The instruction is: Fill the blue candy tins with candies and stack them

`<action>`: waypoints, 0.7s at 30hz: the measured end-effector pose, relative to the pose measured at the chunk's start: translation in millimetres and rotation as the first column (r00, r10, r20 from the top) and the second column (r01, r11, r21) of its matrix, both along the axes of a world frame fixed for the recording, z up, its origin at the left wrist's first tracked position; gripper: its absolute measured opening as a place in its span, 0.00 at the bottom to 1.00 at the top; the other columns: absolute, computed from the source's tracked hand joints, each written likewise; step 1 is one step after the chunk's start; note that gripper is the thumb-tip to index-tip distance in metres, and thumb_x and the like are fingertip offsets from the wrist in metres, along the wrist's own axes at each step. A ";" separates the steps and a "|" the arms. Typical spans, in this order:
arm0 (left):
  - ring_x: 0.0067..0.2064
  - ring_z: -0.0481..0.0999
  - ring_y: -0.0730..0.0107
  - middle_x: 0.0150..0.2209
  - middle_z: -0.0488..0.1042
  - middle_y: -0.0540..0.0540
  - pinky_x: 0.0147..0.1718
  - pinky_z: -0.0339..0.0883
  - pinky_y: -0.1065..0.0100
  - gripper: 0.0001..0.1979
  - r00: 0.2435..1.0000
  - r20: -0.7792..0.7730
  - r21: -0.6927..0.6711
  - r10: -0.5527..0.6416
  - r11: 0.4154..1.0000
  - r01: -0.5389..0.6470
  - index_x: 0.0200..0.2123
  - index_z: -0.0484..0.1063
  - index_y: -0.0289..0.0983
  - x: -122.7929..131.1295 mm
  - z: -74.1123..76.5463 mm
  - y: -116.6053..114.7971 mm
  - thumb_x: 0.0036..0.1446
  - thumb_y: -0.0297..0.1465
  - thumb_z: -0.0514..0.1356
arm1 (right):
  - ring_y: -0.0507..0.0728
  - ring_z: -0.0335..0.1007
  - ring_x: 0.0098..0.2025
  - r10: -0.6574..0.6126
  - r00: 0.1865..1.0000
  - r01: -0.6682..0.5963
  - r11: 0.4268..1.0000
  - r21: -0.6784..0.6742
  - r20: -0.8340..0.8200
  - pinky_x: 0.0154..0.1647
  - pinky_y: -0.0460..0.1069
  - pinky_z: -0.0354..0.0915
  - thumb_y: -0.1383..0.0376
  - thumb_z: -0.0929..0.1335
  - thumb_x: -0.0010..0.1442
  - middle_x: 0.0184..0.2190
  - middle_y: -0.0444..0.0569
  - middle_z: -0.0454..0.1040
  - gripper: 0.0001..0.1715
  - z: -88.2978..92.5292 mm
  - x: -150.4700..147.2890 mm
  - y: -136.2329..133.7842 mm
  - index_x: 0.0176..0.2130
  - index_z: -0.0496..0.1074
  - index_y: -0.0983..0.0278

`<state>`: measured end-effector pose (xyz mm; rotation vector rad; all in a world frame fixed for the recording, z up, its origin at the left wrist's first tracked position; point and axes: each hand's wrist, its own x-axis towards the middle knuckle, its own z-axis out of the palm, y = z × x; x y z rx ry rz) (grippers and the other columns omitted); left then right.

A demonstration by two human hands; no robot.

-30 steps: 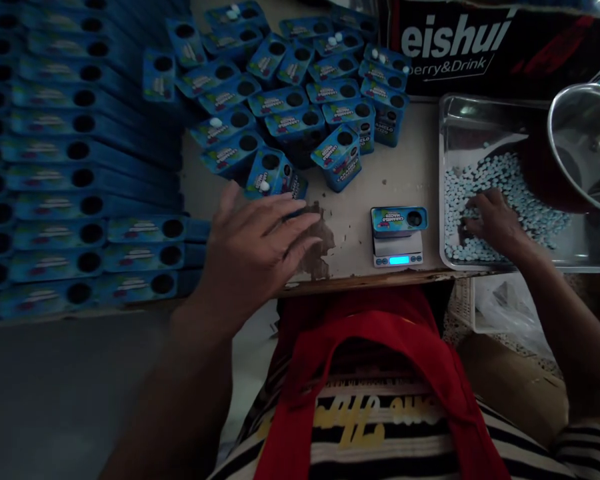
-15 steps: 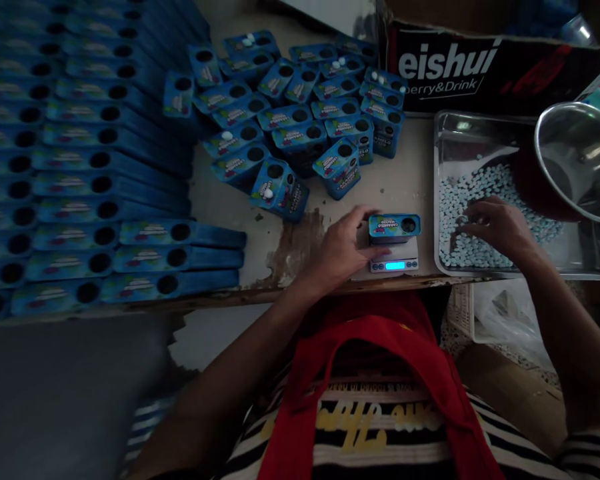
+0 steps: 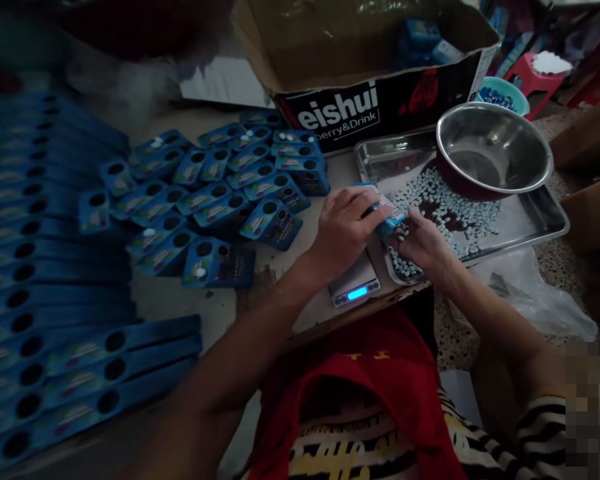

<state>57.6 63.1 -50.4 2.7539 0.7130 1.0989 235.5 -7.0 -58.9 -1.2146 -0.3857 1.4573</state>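
Observation:
My left hand (image 3: 343, 230) grips a small blue candy box (image 3: 391, 219), tilted over toward the right above the near left corner of the metal tray (image 3: 555, 223). Against the lower end of the box, my right hand (image 3: 427, 245) is cupped with fingers curled, and a few pale candies (image 3: 401, 233) show at its fingers. Its palm is partly hidden. Below my left hand sits a small digital scale (image 3: 355, 283) with a lit blue display and a bare plate. Many loose light-blue candies (image 3: 423, 190) lie spread in the tray.
A steel bowl (image 3: 495, 150) rests in the tray. Behind stands an open black carton (image 3: 350, 110). Several blue boxes (image 3: 215, 200) stand on the table, some with candies on top. Rows of more boxes (image 3: 45, 273) fill the left. A teal bowl (image 3: 517, 100) is far right.
The box has been lifted off the scale by my left hand and tilted rightward. My right hand has come from the candies in the tray to the box. The view has shifted right.

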 end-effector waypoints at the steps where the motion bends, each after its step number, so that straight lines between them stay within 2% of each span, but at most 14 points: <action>1: 0.61 0.80 0.53 0.56 0.85 0.44 0.62 0.72 0.50 0.17 0.999 0.048 -0.043 0.023 0.999 -0.021 0.56 0.83 0.47 1.8 -6.5 2.7 0.75 0.24 0.59 | 0.61 0.78 0.44 -0.034 0.999 0.034 0.999 -0.002 -0.019 0.45 0.57 0.81 0.47 0.68 0.73 0.36 0.45 0.77 0.17 -0.9 0.9 0.0 0.43 0.71 0.56; 3: 0.56 0.81 0.56 0.53 0.84 0.45 0.59 0.74 0.53 0.15 0.984 0.161 -0.182 0.075 0.982 -0.045 0.55 0.83 0.46 2.1 -16.7 5.6 0.73 0.25 0.63 | 0.59 0.78 0.44 -0.094 0.988 0.087 0.995 -0.057 -0.125 0.44 0.54 0.81 0.53 0.66 0.75 0.35 0.46 0.76 0.12 0.1 4.8 -0.7 0.41 0.70 0.57; 5: 0.53 0.82 0.58 0.51 0.84 0.46 0.57 0.76 0.56 0.11 0.949 0.273 -0.374 0.155 0.926 -0.043 0.53 0.83 0.44 -2.5 -22.3 4.4 0.69 0.31 0.68 | 0.57 0.78 0.42 -0.125 0.965 0.096 0.986 -0.134 -0.230 0.40 0.50 0.80 0.61 0.67 0.74 0.34 0.48 0.76 0.07 3.9 11.3 -2.2 0.40 0.70 0.59; 7: 0.52 0.84 0.59 0.49 0.84 0.47 0.56 0.78 0.57 0.14 0.897 0.354 -0.588 0.264 0.809 -0.007 0.51 0.81 0.42 -12.9 -24.1 -2.2 0.64 0.37 0.74 | 0.56 0.79 0.42 -0.096 0.962 0.054 0.985 -0.165 -0.257 0.38 0.47 0.80 0.68 0.69 0.69 0.36 0.49 0.77 0.03 8.3 19.4 -4.3 0.41 0.73 0.60; 9: 0.50 0.85 0.59 0.47 0.84 0.47 0.56 0.81 0.57 0.20 0.846 0.390 -0.751 0.363 0.658 0.064 0.49 0.79 0.41 -29.0 -24.4 -14.7 0.58 0.42 0.78 | 0.54 0.79 0.41 -0.026 0.977 -0.005 0.989 -0.145 -0.210 0.39 0.45 0.79 0.73 0.71 0.63 0.39 0.50 0.79 0.09 11.5 27.6 -7.1 0.43 0.75 0.62; 11: 0.49 0.87 0.58 0.46 0.85 0.47 0.54 0.83 0.57 0.24 0.820 0.373 -0.844 0.435 0.525 0.106 0.48 0.77 0.41 -47.7 -25.4 -32.5 0.54 0.44 0.80 | 0.53 0.78 0.39 0.078 0.990 -0.090 0.990 -0.104 -0.116 0.38 0.45 0.79 0.73 0.73 0.61 0.40 0.50 0.80 0.12 14.1 33.7 -10.0 0.45 0.77 0.62; 13: 0.48 0.87 0.57 0.46 0.85 0.47 0.53 0.84 0.56 0.27 0.810 0.328 -0.889 0.485 0.449 0.091 0.48 0.77 0.41 -63.3 -28.9 -52.6 0.52 0.44 0.81 | 0.51 0.74 0.34 0.211 0.977 -0.210 0.976 -0.052 0.015 0.32 0.45 0.74 0.66 0.76 0.64 0.38 0.48 0.80 0.11 19.0 35.1 -12.0 0.47 0.78 0.62; 16: 0.47 0.88 0.56 0.43 0.86 0.46 0.52 0.85 0.55 0.28 0.807 0.274 -0.922 0.523 0.383 0.065 0.46 0.77 0.40 -72.5 -39.1 -77.1 0.49 0.46 0.82 | 0.49 0.60 0.25 0.402 0.886 -0.419 0.908 0.026 0.232 0.23 0.46 0.59 0.50 0.78 0.66 0.30 0.42 0.75 0.19 36.8 24.6 -11.0 0.47 0.80 0.61; 18: 0.49 0.88 0.55 0.45 0.86 0.45 0.55 0.85 0.54 0.31 0.792 0.287 -0.929 0.539 0.360 0.092 0.50 0.78 0.40 -71.9 -46.3 -85.5 0.49 0.47 0.82 | 0.49 0.54 0.23 0.488 0.776 -0.555 0.830 0.064 0.399 0.23 0.47 0.52 0.43 0.76 0.68 0.25 0.39 0.68 0.24 54.7 10.2 -7.8 0.45 0.81 0.61; 19: 0.52 0.88 0.54 0.49 0.86 0.44 0.57 0.84 0.53 0.34 0.782 0.306 -0.925 0.544 0.365 0.108 0.53 0.78 0.40 -71.8 -48.9 -87.4 0.47 0.48 0.82 | 0.50 0.54 0.24 0.506 0.707 -0.615 0.785 0.076 0.494 0.24 0.47 0.52 0.42 0.76 0.69 0.23 0.38 0.67 0.25 64.0 2.0 -5.9 0.44 0.81 0.61; 21: 0.60 0.85 0.51 0.57 0.84 0.40 0.63 0.81 0.50 0.43 0.770 0.335 -0.909 0.543 0.402 0.113 0.61 0.76 0.42 -75.4 -51.1 -88.2 0.45 0.48 0.83 | 0.51 0.61 0.27 0.488 0.544 -0.713 0.697 0.070 0.683 0.29 0.48 0.56 0.44 0.75 0.70 0.25 0.40 0.70 0.23 79.9 -13.9 -2.5 0.43 0.82 0.61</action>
